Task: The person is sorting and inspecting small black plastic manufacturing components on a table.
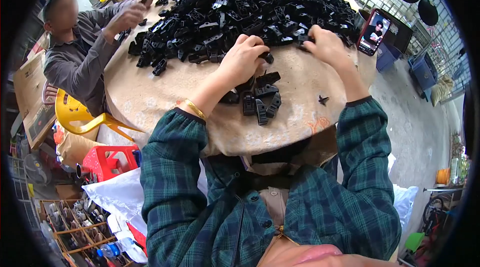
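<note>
A large heap of black plastic parts [235, 7] covers the far side of the cloth-covered table [300, 82]. My left hand [243, 59] is at the heap's near edge, fingers curled round a black plastic part [268, 58] that is partly hidden. Just below that hand lies a small group of similar black parts [267, 92], some of them under my wrist. To the right, my right hand [327, 46] reaches to the heap's edge, thumb and fingers closing round another black part [303, 39]. A small dark piece [323, 100] lies alone nearer to me.
Across the left side, a person [82, 42] handles something small at the heap. A phone [374, 32] stands at the table's right edge. By the table's left are a yellow plastic chair [75, 112] and a red stool [105, 164]. Blue bins [424, 74] stand right.
</note>
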{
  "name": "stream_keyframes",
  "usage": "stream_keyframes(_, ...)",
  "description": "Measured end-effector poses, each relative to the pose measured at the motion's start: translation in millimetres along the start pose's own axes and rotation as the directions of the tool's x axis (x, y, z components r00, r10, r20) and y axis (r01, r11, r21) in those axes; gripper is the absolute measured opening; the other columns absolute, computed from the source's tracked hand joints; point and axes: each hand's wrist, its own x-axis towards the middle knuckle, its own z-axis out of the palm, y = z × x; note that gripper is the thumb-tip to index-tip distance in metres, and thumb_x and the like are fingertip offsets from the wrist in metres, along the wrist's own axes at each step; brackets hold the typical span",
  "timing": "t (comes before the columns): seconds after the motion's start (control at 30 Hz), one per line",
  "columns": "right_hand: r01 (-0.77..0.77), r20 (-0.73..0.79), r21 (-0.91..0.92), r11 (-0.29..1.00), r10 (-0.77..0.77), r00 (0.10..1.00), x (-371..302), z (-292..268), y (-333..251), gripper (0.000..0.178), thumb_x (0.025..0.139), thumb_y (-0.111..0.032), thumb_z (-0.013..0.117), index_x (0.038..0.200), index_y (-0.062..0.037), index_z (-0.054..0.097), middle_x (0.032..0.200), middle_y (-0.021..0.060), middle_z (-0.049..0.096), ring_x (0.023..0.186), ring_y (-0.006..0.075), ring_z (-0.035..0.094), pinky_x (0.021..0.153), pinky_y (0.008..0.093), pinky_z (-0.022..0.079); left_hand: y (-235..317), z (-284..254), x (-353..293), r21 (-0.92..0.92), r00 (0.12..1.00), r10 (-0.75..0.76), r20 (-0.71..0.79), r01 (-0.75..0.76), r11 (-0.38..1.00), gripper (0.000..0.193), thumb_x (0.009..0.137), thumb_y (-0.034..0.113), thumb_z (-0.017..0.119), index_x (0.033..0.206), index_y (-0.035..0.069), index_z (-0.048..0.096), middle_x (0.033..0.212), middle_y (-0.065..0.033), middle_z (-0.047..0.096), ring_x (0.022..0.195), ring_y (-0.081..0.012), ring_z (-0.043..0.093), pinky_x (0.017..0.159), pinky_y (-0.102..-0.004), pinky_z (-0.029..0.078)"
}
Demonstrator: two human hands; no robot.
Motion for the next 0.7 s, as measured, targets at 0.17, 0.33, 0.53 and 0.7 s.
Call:
stream_keyframes(0.17,0.228,0.040,0.125,0.965,-0.235,0.971,17.8,-7.3,-34.1,0.031,0.066,-0.023,0.074,0.083,-0.0041,0.056,0.077,0.0109,0.063,0.073,0.0271,0.061,0.064,0.0345,0.047,5.0,-8.7,2.4,0.040,0.973,-0.120,0.198,0.114,0.993,0.030,0.069,0.012,0.068,0.097,0.006,0.059,0.104,-0.0087,0.052,0.102,-0.0278,0.046,0.088,-0.0339,0.043)
stream_keyframes(0.33,0.286,-0.247,0.257,0.923,-0.223,0.943,35.1,-4.2,-55.7,0.025,0.068,-0.021,0.073,0.084,-0.0062,0.060,0.076,0.0095,0.064,0.069,0.0242,0.062,0.062,0.0331,0.048,5.5,-6.3,0.1,-0.129,0.974,-0.181,0.135,0.198,0.972,0.033,0.068,0.016,0.072,0.094,0.004,0.056,0.090,-0.0102,0.058,0.086,-0.0258,0.054,0.077,-0.0348,0.046)
stream_keyframes(0.53,0.332,-0.319,0.748,0.575,-0.128,0.939,20.0,15.1,-82.1,0.019,0.084,-0.005,0.062,0.101,0.0004,0.058,0.083,0.0067,0.064,0.079,0.0103,0.062,0.065,0.0222,0.051,-0.7,-25.0,4.9,-0.520,0.837,-0.545,0.037,0.482,0.705,0.028,0.078,0.012,0.067,0.100,-0.002,0.056,0.078,-0.0019,0.060,0.064,-0.0050,0.052,0.059,-0.0208,0.044)
stream_keyframes(0.7,0.254,-0.154,0.806,0.534,-0.226,0.962,9.9,22.9,-92.0,0.035,0.084,-0.004,0.059,0.118,-0.0006,0.051,0.082,0.0030,0.057,0.069,0.0085,0.058,0.061,0.0214,0.049,-6.0,-21.9,4.1,-0.909,0.809,-0.586,0.042,0.274,0.314,0.027,0.080,0.010,0.067,0.102,-0.003,0.056,0.085,-0.0020,0.061,0.078,-0.0068,0.057,0.067,-0.0195,0.046)
